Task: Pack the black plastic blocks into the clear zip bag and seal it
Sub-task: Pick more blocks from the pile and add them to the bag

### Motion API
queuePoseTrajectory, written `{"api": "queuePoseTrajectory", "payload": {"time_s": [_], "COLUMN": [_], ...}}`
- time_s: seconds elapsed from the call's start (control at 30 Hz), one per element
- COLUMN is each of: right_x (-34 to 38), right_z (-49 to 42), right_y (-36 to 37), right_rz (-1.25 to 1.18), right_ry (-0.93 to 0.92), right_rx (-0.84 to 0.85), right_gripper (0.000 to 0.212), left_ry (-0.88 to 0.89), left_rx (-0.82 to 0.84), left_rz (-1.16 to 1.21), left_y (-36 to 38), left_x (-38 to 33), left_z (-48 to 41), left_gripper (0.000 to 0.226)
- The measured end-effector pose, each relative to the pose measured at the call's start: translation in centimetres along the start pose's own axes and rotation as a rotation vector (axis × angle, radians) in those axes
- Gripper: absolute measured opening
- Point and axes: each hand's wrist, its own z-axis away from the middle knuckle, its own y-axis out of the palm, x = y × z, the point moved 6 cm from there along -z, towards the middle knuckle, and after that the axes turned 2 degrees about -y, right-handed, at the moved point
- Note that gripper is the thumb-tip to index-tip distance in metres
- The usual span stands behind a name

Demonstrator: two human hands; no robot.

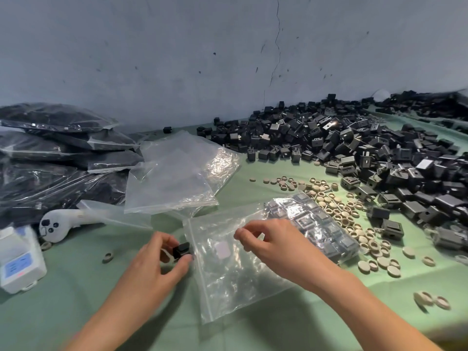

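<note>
A clear zip bag [228,277] lies flat on the green cloth in front of me, its far right end packed with several black blocks [314,224]. My left hand [162,259] pinches one black plastic block [181,250] right at the bag's left edge. Resting on top of the bag, my right hand [268,241] pinches the film with curled fingers. A big heap of loose black blocks [354,148] covers the table to the right and behind.
Empty clear bags [177,178] lie behind the hands. Sealed bags full of black parts [55,153] are stacked at the left. A white controller [54,228] and a white box [17,259] sit at the left edge. Several beige round caps [349,214] are scattered at the right.
</note>
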Motion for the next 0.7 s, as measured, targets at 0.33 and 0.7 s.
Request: {"api": "queuePoseTrajectory", "payload": {"time_s": [0.33, 0.7], "right_x": [2.4, 3.7], "right_z": [-0.2, -0.3], "right_y": [4.4, 4.4], "right_rz": [0.15, 0.169], "right_ry": [-0.019, -0.14], "right_rx": [0.146, 0.151], "right_gripper": [0.051, 0.026], "left_ry": [0.198, 0.408], "left_rx": [0.364, 0.379], "left_rz": [-0.051, -0.176], "left_y": [4.0, 5.1], "left_x": [-1.8, -5.0], "left_z": [0.5, -1.5], "left_gripper": [0.047, 0.011]}}
